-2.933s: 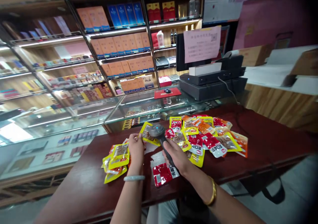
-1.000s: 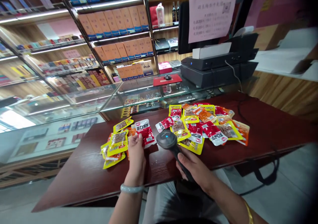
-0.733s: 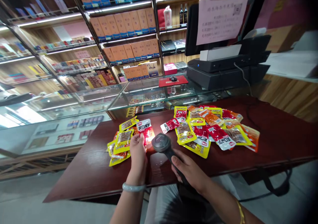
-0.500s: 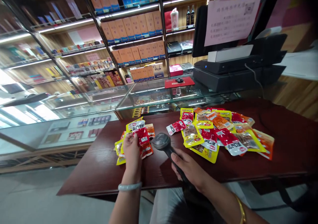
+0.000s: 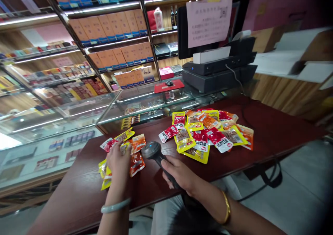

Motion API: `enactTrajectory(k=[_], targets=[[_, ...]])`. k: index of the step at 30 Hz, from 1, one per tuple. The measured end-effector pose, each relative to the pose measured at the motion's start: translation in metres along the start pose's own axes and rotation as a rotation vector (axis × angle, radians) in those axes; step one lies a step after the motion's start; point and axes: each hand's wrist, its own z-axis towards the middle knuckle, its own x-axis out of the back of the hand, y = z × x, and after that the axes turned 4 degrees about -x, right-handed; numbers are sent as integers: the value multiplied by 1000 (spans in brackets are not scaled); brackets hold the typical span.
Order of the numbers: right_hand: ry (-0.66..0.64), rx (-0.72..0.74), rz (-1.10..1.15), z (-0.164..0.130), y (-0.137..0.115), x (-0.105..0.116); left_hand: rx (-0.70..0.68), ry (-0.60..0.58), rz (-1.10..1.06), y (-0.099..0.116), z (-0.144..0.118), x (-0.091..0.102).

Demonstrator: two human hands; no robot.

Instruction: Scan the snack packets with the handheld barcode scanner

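Observation:
My right hand [image 5: 178,172] is wrapped round the handle of a black barcode scanner [image 5: 152,151], whose head points left above the table. My left hand [image 5: 119,158], a little blurred, reaches over the smaller pile of snack packets with thumb and fingers apart. Just beyond its fingertips lies a red and white packet [image 5: 109,144], beside a yellow packet [image 5: 125,135]. Orange packets [image 5: 137,163] lie between this hand and the scanner head. Farther right, a larger pile of red, yellow and orange snack packets [image 5: 199,134] is spread on the table.
The dark red wooden table [image 5: 275,134] meets a glass display counter [image 5: 137,105] behind it. On the counter are a mouse [image 5: 169,83] on a red mat and a black cash register [image 5: 205,78] with a papered screen. Boxed goods [image 5: 111,26] fill the shelves behind.
The view has swung right, shifting everything left in the picture. My left hand has let go of the red packet, which now lies on the left pile's far side. The scanner stays in my right hand.

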Motion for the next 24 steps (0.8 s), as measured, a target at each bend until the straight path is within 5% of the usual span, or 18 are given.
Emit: enactTrajectory(k=[7, 12, 17, 24], targets=[[161, 38, 123, -34, 1, 38, -333, -310, -34, 92, 5, -62], [259, 62, 166, -46, -1, 57, -348, -519, 272, 133, 15, -96], [273, 116, 152, -51, -3, 69, -270, -556, 269, 136, 20, -99], [292, 192, 106, -47, -16, 65, -70, -498, -438, 109, -12, -76]])
